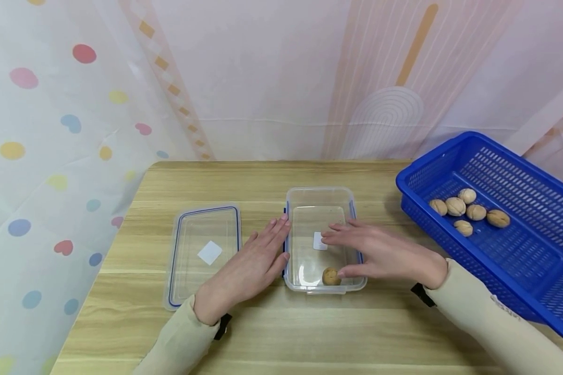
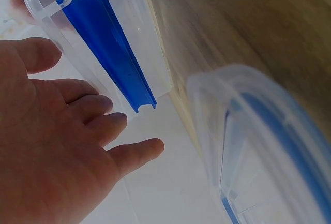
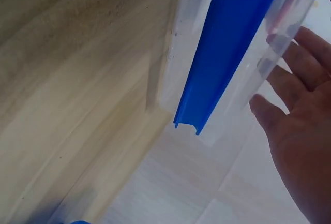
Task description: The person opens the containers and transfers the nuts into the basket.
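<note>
A clear plastic food container (image 1: 319,196) without its lid stands in the middle of the table, one walnut (image 1: 331,276) in its near end. My left hand (image 1: 255,258) lies along the container's left side, fingers extended with the tips at the rim. Over the right rim reaches my right hand (image 1: 380,251), its fingers loosely spread above the inside and the thumb tip close beside the walnut. Blue side latches hang down, one latch (image 2: 106,43) near the left fingers and another latch (image 3: 222,48) near the right ones. Neither hand grips anything.
A clear lid (image 1: 183,260) with a blue seal and a white label (image 1: 210,252) lies left of the container. At the right, a blue plastic basket (image 1: 464,265) holds several walnuts (image 1: 455,207). A patterned curtain (image 1: 272,78) hangs behind the wooden table (image 1: 272,344).
</note>
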Tool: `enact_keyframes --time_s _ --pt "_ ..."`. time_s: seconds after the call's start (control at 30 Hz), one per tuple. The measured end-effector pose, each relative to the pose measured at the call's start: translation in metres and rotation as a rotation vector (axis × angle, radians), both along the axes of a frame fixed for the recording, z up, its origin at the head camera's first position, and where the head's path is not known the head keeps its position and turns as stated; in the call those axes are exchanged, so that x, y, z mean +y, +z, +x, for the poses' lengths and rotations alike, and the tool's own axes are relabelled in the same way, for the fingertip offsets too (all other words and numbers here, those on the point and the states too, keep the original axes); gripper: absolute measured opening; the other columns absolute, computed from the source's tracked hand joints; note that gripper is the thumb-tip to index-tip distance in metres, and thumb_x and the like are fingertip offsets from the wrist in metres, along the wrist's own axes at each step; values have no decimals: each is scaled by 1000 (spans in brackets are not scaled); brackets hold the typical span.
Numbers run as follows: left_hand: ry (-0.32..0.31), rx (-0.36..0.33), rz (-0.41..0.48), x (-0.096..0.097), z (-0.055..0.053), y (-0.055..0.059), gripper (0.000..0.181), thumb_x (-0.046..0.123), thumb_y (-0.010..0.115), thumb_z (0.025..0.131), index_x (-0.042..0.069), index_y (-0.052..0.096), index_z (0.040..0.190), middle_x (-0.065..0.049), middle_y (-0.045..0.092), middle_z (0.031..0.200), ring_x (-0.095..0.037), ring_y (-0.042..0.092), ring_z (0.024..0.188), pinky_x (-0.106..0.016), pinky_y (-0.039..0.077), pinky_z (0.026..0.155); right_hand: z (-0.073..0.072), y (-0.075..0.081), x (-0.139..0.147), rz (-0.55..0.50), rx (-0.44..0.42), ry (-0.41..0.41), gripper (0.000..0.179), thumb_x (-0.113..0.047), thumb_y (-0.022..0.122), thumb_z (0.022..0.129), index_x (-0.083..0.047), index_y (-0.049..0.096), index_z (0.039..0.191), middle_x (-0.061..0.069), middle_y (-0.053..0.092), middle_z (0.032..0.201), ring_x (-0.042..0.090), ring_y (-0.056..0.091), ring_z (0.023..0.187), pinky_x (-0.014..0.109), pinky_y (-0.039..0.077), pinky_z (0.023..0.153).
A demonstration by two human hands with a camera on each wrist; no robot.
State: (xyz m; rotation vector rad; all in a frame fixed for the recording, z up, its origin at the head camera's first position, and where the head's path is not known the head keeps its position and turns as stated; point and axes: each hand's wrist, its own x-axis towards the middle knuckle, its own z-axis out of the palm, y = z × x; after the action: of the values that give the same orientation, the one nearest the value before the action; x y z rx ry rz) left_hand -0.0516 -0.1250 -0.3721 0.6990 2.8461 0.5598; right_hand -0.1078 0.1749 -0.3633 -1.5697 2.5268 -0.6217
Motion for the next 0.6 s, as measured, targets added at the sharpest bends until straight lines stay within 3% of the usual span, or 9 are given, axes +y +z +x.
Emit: enact_keyframes --time_s 0.37,0.5,0.6 --pt "-4 -1 -2 0 0 0 63 33 44 111 5 24 164 -6 14 172 -26 14 158 -60 25 121 -10 -2 -12 89 -54 76 59 -46 78 89 -9 69 134 8 65 140 31 53 139 54 33 119" --pt "-4 2 -2 0 1 0 63 34 44 111 5 24 164 -6 14 172 -27 15 158 -61 26 121 -13 -3 -15 111 -47 107 53 -46 79 89 -13 72 130 3 69 135 26 58 133 52 40 115" --pt "-7 3 -2 0 1 0 63 34 43 112 5 24 164 -6 13 172 -27 15 158 -61 25 121 -14 -4 -18 119 -59 125 50 -44 81 87 -16 74 128 -4 72 129 19 66 119 44 51 104"
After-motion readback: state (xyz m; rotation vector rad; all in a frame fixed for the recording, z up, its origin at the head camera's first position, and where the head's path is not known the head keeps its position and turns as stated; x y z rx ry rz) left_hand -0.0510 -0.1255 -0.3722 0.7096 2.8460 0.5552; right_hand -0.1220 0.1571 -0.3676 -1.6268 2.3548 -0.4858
